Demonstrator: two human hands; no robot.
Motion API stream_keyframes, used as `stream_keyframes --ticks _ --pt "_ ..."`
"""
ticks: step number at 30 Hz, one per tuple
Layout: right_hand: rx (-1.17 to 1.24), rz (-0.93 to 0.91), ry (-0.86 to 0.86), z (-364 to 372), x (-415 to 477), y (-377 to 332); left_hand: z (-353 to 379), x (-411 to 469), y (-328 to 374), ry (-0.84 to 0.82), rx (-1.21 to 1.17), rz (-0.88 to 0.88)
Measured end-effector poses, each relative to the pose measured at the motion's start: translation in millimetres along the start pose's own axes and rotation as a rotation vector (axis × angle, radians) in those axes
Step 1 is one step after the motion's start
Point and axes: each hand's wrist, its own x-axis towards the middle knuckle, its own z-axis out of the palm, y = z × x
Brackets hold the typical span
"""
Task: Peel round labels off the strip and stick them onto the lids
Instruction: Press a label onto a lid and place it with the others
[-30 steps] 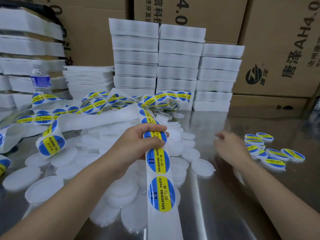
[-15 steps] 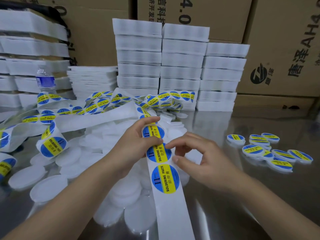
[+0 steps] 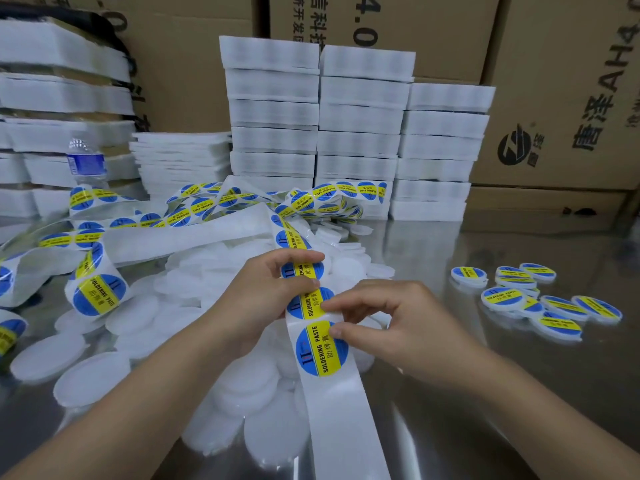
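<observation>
A long white backing strip (image 3: 341, 407) carrying round blue-and-yellow labels runs from a tangled heap at the back down to the front edge. My left hand (image 3: 266, 292) pinches the strip just above the centre. My right hand (image 3: 388, 320) touches it from the right, forefinger and thumb at the edge of the lowest label (image 3: 320, 348). Beneath both hands lies a pile of plain white round lids (image 3: 242, 386). Several labelled lids (image 3: 540, 296) lie scattered to the right.
The shiny metal table (image 3: 502, 393) reflects the light. Stacks of white foam trays (image 3: 360, 133) stand behind the strip heap, more at the left. A water bottle (image 3: 85, 164) stands at the back left. Cardboard boxes (image 3: 568, 98) line the rear.
My right hand came from the labelled lids on the right over to the strip and now pinches at the lowest label. My left hand kept its hold on the strip.
</observation>
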Motion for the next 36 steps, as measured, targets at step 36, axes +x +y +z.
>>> stream_keyframes --ticks 36 --pt "-0.057 -0.063 -0.012 -0.7 -0.6 -1.1 0.9 -0.5 -2.5 0.050 0.102 0.009"
